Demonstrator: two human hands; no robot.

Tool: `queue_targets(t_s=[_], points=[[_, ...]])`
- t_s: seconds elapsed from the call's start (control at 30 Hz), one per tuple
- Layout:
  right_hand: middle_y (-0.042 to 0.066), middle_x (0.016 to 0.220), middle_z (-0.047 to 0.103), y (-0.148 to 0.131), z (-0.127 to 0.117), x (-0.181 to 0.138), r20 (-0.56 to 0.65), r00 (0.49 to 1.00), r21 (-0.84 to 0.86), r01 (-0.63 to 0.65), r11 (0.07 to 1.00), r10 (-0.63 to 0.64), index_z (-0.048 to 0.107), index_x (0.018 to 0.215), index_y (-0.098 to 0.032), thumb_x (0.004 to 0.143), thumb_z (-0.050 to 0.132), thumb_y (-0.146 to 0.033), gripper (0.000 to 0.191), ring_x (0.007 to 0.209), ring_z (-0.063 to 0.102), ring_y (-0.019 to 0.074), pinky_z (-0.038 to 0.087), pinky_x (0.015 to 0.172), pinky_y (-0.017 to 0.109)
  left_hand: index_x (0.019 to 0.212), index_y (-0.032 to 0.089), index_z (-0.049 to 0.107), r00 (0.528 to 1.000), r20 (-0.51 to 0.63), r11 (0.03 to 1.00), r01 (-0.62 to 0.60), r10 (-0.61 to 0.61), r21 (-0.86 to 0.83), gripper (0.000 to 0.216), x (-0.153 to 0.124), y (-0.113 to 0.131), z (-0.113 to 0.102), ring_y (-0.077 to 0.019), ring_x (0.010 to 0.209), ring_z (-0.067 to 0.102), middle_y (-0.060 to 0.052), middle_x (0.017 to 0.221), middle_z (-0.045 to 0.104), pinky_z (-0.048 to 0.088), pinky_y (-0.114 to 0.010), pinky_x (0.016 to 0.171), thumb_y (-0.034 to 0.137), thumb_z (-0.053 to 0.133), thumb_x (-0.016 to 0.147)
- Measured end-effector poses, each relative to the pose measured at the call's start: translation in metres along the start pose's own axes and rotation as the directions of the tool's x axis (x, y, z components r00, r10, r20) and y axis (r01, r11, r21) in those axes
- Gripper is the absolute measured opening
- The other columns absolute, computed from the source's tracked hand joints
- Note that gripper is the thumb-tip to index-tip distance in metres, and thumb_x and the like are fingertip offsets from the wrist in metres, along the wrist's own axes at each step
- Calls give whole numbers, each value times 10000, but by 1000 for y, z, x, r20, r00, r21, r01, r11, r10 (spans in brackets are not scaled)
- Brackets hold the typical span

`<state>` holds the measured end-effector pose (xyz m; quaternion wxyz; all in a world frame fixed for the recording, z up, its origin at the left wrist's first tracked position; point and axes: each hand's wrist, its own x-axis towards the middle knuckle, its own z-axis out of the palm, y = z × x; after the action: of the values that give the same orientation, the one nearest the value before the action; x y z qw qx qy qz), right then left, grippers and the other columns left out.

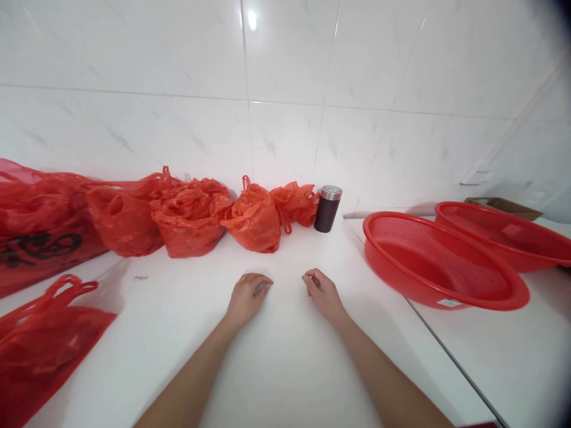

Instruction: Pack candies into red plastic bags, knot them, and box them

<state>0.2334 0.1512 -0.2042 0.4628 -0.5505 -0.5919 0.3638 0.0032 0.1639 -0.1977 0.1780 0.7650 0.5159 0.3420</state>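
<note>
My left hand [247,295] rests on the white counter [285,356] with its fingers curled under in a loose fist. My right hand [322,291] lies a little to its right, fingers also curled in, knuckles on the surface. A gap of bare counter separates them. Whether either hand holds anything small I cannot make out. Behind the hands, against the wall, stands a row of knotted red plastic bags [191,217], the nearest being a tied bag [255,220]. A dark cylindrical jar with a silver lid [327,208] stands upright at the row's right end.
A red mesh basket [441,261] sits at the right, with a second red basin [504,235] behind it. A large red bag with black print [40,232] and a flat red bag [40,345] lie at the left. White tiled wall behind.
</note>
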Motion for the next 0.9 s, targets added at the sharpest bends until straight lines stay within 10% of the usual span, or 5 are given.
queue_targets(t_s=[0.67,0.9], points=[[-52,581,458,-2,7,5,-46,997,-121,53,991,-59,547,859,-209,907,438,-474,290,539,456,125,377,521,227,916,258,715,1000,-6,999,-28,27,-24,212,0,-3,-2,-245,1004,615,-43,992,718,481,-421,903,293,508,887],[114,1347,456,-63,-6,154,-229,954,-341,109,934,-195,464,1343,-260,832,580,-316,527,1202,492,266,398,989,411,877,246,708,998,-27,998,-60,60,-29,185,-1,0,-5,-235,956,634,-52,952,717,512,-400,866,243,523,885]])
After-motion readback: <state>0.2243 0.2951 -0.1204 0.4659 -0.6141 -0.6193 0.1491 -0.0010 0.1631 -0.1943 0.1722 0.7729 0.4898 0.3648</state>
